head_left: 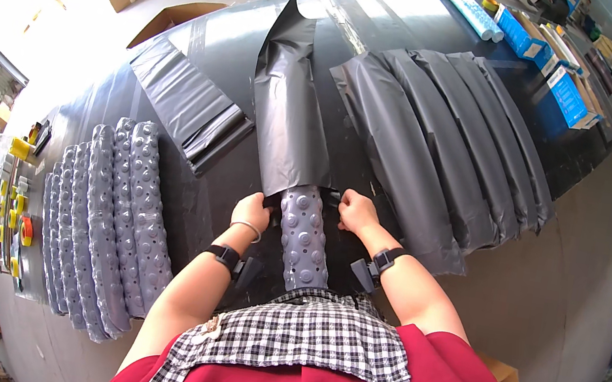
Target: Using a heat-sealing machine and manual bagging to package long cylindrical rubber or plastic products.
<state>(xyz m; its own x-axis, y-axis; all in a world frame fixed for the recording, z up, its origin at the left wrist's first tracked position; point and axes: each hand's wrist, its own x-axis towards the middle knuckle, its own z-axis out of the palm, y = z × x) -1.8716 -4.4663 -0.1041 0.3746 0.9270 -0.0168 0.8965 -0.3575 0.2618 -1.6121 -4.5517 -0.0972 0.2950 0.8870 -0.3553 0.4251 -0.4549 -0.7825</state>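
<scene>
Directly in front of me lies a rolled grey mat [303,243] with round suction cups, its far part inside a black plastic bag [292,129]. My left hand [251,212] is closed on the left edge of the bag's near opening. On the other side, my right hand [358,212] pinches the right edge of that opening. The mat's near end reaches my checked apron. Black bags with long full shapes [424,150] lie side by side on the right. A stack of flat black bags [190,105] rests at the left.
Several more grey rolled mats [105,223] in clear film line the left part of the black table [213,248]. Tape rolls [25,230] sit beyond them. Blue boxes [573,99] and light-blue rolls [469,10] stand at the far right. An open carton [177,20] is by the far edge.
</scene>
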